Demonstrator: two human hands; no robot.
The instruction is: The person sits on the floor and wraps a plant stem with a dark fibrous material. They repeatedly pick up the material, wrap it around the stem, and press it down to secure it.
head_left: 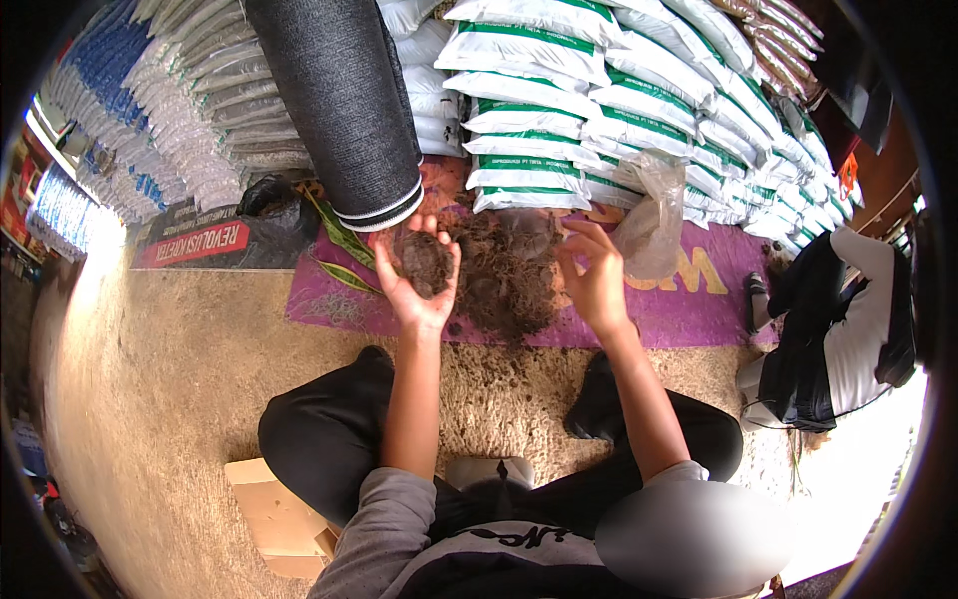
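My left hand (411,290) is palm up, its fingers curled round a round, dark clump of soil (427,266). To its right, my right hand (596,275) hangs above the mat with thumb and fingers bent toward each other in a loose pinch. Whatever may be between those fingertips is too small to make out. Between the hands lies a pile of brown, fibrous soil (511,299) with rounded dark lumps in it. Long green leaves with yellow edges (344,238) lie just left of my left hand.
Under the soil spreads a purple printed mat (379,317). A roll of black netting (344,110) stands ahead, before stacked white and green sacks (529,130). A clear plastic bag (654,235) sits right of my right hand. A cardboard box (279,509) lies left; another person (828,319) is at right.
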